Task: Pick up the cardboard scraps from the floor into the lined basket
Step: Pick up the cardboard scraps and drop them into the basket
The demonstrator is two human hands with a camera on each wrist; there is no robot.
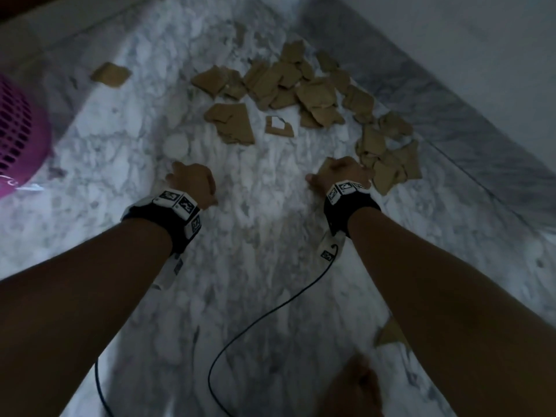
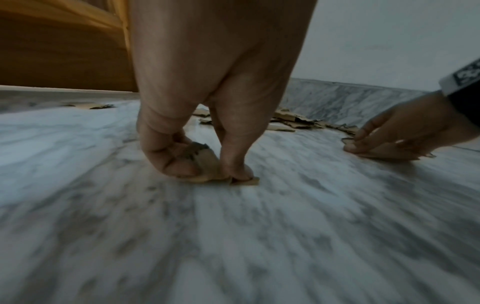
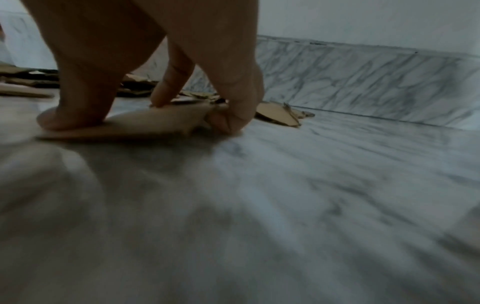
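Currently, state as seen:
left hand: left hand (image 1: 192, 183) down at the marble floor (image 1: 270, 236), fingers curled; thumb and fingertips (image 2: 182, 164) pinch a small cardboard scrap (image 2: 210, 164) whose low edge touches the floor
right hand: right hand (image 1: 340, 173) also at floor level, right of the left hand; thumb presses on top of a larger flat scrap (image 3: 145, 123), curled fingers hook its far edge; the scrap lies nearly flat on the floor
scrap pile: main pile of cardboard scraps (image 1: 301, 85) on the floor, far of both hands, trailing right toward the marble skirting (image 1: 436, 109)
stray scraps: one scrap (image 1: 111, 74) alone at far left, well apart from the pile; one piece with a white patch (image 1: 279, 126) near side of the pile; another scrap (image 1: 391, 334) near, beside the right forearm
basket: pink perforated basket (image 1: 18, 130) at left edge, mostly out of view; liner not clearly discernible
wrists: black bands with marker tags (image 1: 180, 203) on both
cable: black cable (image 1: 270, 311) loops over the near floor
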